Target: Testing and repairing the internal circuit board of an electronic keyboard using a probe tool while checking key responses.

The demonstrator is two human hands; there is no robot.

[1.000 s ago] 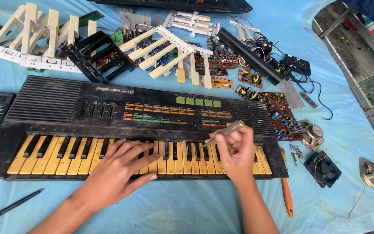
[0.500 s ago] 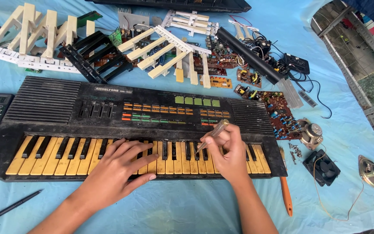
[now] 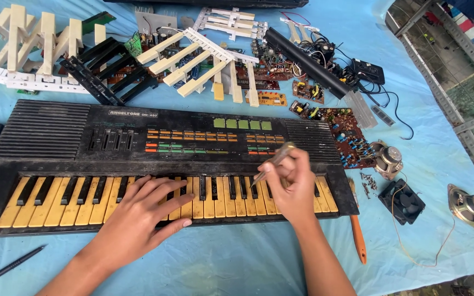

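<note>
On the blue-covered desk (image 3: 237, 268), the left hand (image 3: 138, 216) lies fingers-apart on the electronic keyboard's (image 3: 160, 159) keys; right hand's (image 3: 292, 183) fingers clamp a screwdriver (image 3: 272, 163), case unopened

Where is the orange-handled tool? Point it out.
In the head view, the orange-handled tool lies on the blue cloth at the keyboard's right end, just right of the right hand and left of the small black fan.

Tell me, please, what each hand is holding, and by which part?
The right hand grips a slim tool near its lower end; the left hand holds nothing, resting on the keyboard.
</note>
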